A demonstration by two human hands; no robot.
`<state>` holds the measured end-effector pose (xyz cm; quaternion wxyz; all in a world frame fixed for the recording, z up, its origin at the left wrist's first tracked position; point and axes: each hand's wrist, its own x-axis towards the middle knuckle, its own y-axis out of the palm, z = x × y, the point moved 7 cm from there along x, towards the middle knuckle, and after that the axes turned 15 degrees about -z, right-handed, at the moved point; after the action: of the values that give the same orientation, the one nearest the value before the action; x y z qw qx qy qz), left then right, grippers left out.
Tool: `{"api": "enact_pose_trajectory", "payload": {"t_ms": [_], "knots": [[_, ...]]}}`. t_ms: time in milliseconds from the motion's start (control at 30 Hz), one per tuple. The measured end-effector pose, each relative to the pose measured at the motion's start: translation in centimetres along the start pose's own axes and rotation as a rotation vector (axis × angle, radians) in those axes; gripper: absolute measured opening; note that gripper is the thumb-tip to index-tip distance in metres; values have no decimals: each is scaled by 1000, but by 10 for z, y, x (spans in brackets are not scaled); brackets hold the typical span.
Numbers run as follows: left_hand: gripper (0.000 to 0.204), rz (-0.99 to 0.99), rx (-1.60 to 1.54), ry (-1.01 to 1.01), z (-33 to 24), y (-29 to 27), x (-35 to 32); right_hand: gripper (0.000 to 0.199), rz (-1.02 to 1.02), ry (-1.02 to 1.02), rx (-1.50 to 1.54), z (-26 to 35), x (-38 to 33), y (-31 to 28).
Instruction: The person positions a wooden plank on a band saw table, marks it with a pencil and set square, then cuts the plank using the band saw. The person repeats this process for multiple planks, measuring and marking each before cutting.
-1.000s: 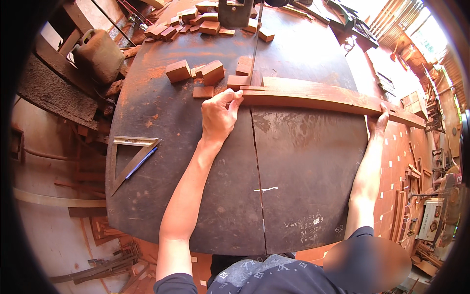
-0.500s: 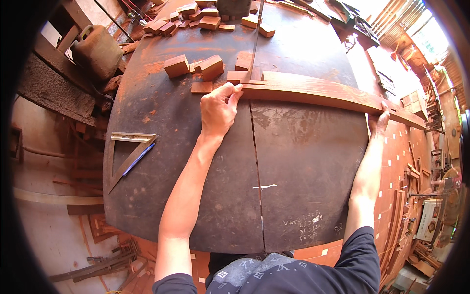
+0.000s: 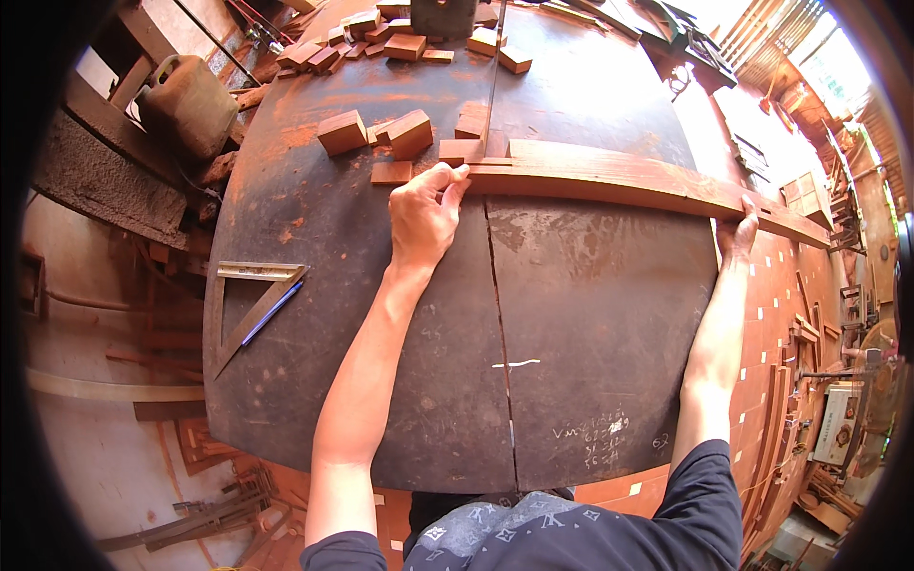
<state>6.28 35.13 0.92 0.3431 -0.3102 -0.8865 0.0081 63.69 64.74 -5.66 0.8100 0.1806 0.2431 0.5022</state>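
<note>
A long reddish wooden beam (image 3: 609, 176) lies across the dark saw table (image 3: 590, 333), its right end reaching past the table's edge. A notch is cut into its left end, where the thin upright bandsaw blade (image 3: 493, 86) stands. My left hand (image 3: 426, 214) pinches the beam's left tip between thumb and fingers, close to the blade. Further right, my right hand (image 3: 738, 228) grips the beam near the table's right edge, thumb on top and fingers partly hidden below. A small wooden piece (image 3: 461, 150) sits at the left end, beside the blade.
Loose wood blocks (image 3: 410, 133) lie left of the blade, with several more offcuts (image 3: 405, 48) at the back near the dark blade guide (image 3: 444, 17). On the table's left rest a triangular set square (image 3: 221, 314) and a blue pen (image 3: 272, 312). A slot (image 3: 503, 352) runs toward me.
</note>
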Motion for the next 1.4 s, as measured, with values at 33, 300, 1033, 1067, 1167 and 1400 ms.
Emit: {"api": "enact_pose_trajectory", "payload": {"t_ms": [33, 300, 1033, 1067, 1167, 1400], "knots": [[7, 7, 3, 3, -2, 1, 0, 40, 5, -2, -4, 3, 1, -1], [6, 15, 12, -63, 1, 2, 1, 42, -47, -22, -13, 4, 4, -7], [11, -12, -50, -116, 3, 0, 4, 36, -38, -13, -12, 2, -5, -2], [11, -2, -43, -139, 3, 1, 4, 36, -28, -5, -10, 3, -5, -2], [10, -19, -46, -79, 0, 6, 6, 35, 2, -10, -2, 14, 2, -10], [7, -25, -44, -90, 5, 4, 4, 35, -15, -29, -25, 7, -2, -8]]}}
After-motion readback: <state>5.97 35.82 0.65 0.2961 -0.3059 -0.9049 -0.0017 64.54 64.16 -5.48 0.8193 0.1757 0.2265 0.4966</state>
